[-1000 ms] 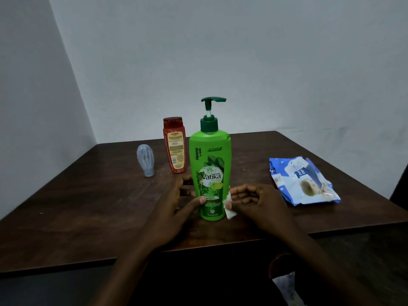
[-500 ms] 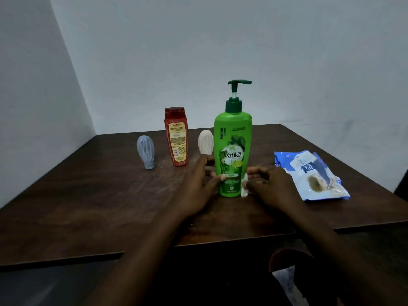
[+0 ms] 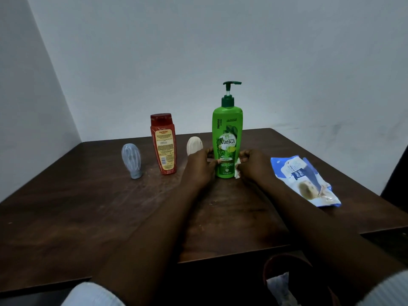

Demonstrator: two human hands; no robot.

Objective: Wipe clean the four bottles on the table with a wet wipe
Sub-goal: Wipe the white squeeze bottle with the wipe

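A tall green pump bottle [image 3: 227, 133] stands upright on the dark wooden table [image 3: 88, 206]. My left hand [image 3: 199, 165] grips its lower left side, thumb across the front. My right hand [image 3: 254, 165] holds a white wet wipe [image 3: 237, 171] against the bottle's lower right side. A red bottle [image 3: 163, 143] stands to the left. A small cream bottle [image 3: 194, 145] stands cap-down behind my left hand, partly hidden. A small grey-blue bottle [image 3: 131, 160] stands cap-down at the far left.
A blue and white wet wipe pack [image 3: 304, 180] lies on the table to the right. White walls close in behind and to the left. Below the table's front edge sits a round dark bin [image 3: 284, 268] with white material inside.
Both hands have pushed the green bottle away from me toward the middle of the table. The cream bottle, hidden behind it before, now shows.
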